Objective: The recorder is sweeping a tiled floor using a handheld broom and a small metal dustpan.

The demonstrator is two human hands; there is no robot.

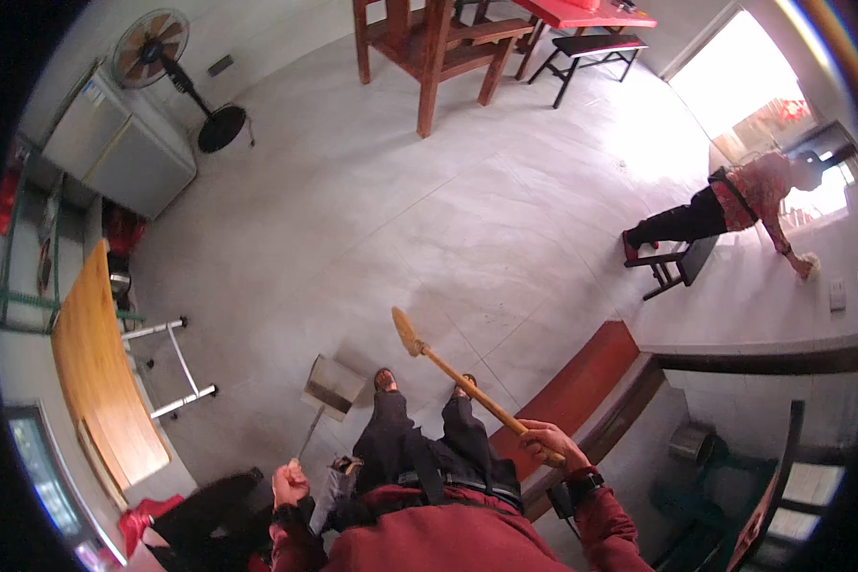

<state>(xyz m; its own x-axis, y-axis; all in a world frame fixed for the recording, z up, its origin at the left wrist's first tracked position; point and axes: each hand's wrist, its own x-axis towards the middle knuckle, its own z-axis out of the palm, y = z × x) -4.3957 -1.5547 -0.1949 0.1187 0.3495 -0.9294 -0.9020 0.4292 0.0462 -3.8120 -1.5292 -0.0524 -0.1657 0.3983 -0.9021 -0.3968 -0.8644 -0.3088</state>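
My right hand (548, 445) grips the wooden handle of a broom (482, 397) near its end. The broom's straw-coloured head (406, 332) points away from me, ahead of my feet; whether it touches the floor I cannot tell. In my left hand (290, 485) is the thin handle of a long-handled dustpan (334, 387). The pan lies at floor level to the left of my shoes, with a dark band across it. Bare tiled floor (372, 250) lies before me.
A person (751, 193) at the right leans to the wall, holding a pale cloth (806, 267), beside a small bench (676, 268). A reddish ledge (579, 379) runs along my right. At left are a wooden tabletop (100, 372), a refrigerator (125, 146) and a standing fan (179, 75); wooden chair (432, 57) ahead.
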